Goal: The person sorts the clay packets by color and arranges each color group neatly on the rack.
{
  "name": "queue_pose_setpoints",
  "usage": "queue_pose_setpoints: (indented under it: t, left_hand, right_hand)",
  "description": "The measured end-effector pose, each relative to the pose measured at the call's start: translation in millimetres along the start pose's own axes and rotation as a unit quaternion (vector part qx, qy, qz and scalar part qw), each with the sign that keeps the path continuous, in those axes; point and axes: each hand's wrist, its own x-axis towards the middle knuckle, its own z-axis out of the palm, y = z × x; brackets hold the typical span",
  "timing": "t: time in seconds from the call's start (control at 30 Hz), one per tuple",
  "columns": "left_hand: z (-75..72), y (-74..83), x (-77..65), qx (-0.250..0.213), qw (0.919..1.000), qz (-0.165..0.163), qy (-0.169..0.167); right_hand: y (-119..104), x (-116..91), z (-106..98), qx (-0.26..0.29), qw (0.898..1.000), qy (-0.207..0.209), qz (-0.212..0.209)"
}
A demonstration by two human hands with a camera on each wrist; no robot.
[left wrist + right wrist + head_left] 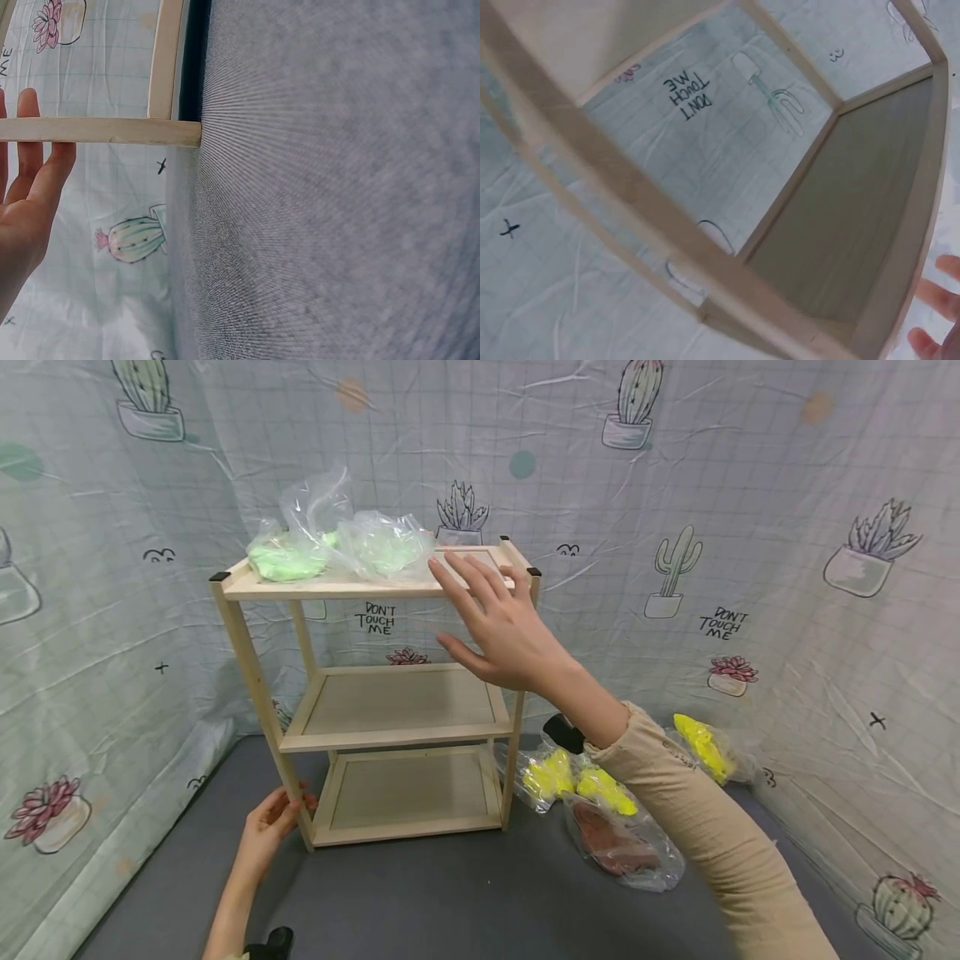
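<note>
A three-tier wooden shelf rack (pixel 397 739) stands upright on the grey surface. Low on its front left leg (pixel 112 130), my left hand (pixel 272 824) holds the wood, with fingers on both sides of it. My right hand (pixel 510 631) is raised in front of the top tier's right part, fingers spread and nothing in them. On the top tier lie two clear plastic bags, one with light green contents (pixel 288 556) at the left and a paler green bag (pixel 386 545) beside it. In the right wrist view only fingertips (pixel 937 296) show near a shelf edge.
Right of the rack lie bags with yellow contents (pixel 547 775) and a clear bag holding something brown (pixel 611 839). Farther right, another yellow bag (pixel 705 747) rests by the wall. A cactus-printed sheet (pixel 810 510) hangs around the back and sides.
</note>
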Motion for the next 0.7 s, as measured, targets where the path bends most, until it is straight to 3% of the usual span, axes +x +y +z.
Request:
queue_pose_setpoints:
  t: [0.27, 0.5, 0.7]
  left_hand:
    - [-1.5, -2.6, 0.5, 0.003, 1.0, -0.005, 0.006]
    - [-6.9, -12.8, -0.3, 0.055, 0.998, -0.028, 0.013]
    - [8.0, 11.7, -0.2, 0.058, 0.9973, -0.034, 0.027]
  right_hand:
    - [8.7, -36.7, 0.9, 0.023, 0.997, 0.057, -0.039]
    - [17.8, -67.0, 7.7, 0.043, 0.995, 0.08, -0.044]
    - [29.7, -97.1, 22.7, 0.047, 0.994, 0.094, -0.031]
